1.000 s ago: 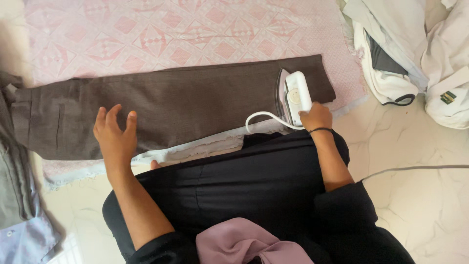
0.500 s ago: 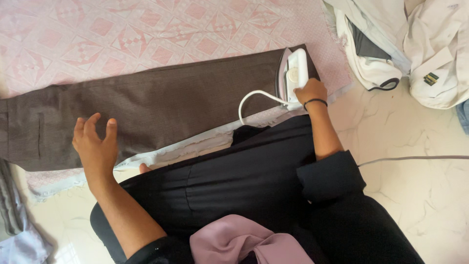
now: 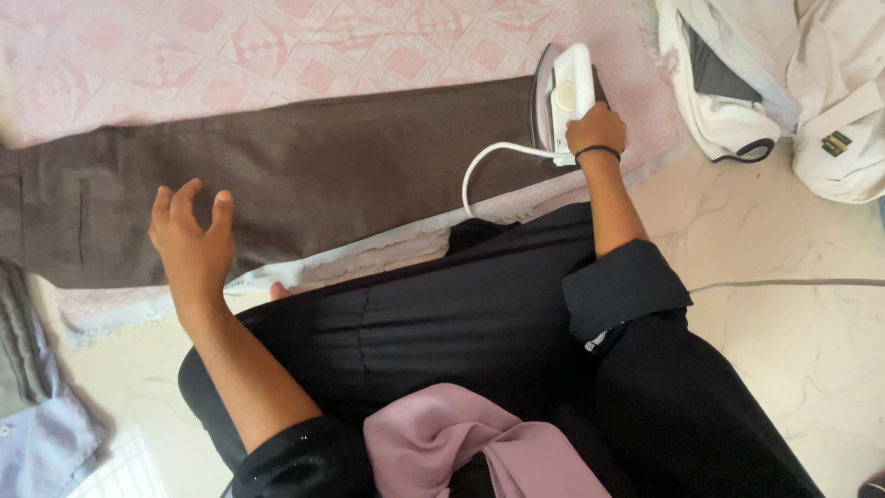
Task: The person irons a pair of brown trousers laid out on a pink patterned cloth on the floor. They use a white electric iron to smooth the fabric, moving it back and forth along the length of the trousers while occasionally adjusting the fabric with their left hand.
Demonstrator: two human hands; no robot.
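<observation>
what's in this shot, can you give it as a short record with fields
setting: person seated on a pale marble floor, seen from above
left hand: left hand flat, fingers spread, on the brown trousers
right hand: right hand grips the white iron at the trouser hem end
under the trousers: pink patterned cloth
cord: white cord loops from the iron
nearby: pile of white clothes at upper right; grey garments at lower left

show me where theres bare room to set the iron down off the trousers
Bare pink patterned cloth above the brown trousers, left of the iron. Bare marble floor right of the black-clad lap, crossed by a cord. Crowded upper right: a white clothes pile.
</observation>
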